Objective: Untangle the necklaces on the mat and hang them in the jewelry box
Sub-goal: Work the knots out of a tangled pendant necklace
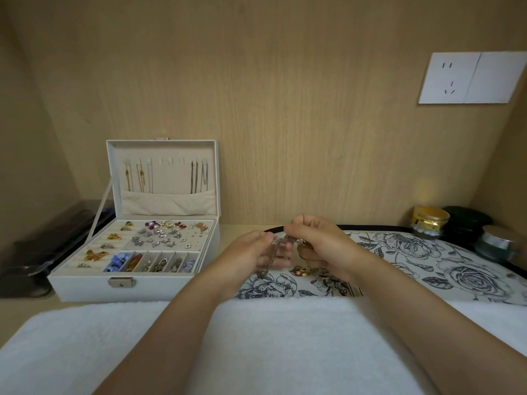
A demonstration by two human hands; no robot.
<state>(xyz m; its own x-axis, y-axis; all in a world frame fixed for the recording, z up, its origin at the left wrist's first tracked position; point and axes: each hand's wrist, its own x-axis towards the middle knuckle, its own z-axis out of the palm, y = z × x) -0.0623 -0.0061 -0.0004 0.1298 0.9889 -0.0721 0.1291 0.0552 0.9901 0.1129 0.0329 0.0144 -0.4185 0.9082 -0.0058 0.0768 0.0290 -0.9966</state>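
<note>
Pulling this knot apart is where you can lose it: in the head view your left hand and right hand both pinch the tangled necklaces, raised just above the near edge of the mat, at about three o'clock from the jewelry box. The fingers of each hand are curled and closed on the cluster; which link each one pinches is too small to make out. A thin silver chain drops from your left pinch toward the mat, and a small gold-toned piece sits at six o'clock below your right hand, though I cannot tell whether it rests on the mat or dangles. From that I judge a hard outward tug would tighten the knot or snap a fine link, and the slack tail could snag the gold piece and drag it. The chains look fine, metallic and slippery, so a loose pinch may let them slide out. The mat is flat, and its dark rose print can hide thin chain. The box is pale and boxy, with a soft-looking lining and a metal clasp; its upright lid has a row of small hooks, with hung chains at both ends and free hooks in the middle, so a careless reach could knock those loose. A soft white towel lies at six o'clock, and its nap could catch links.
</note>
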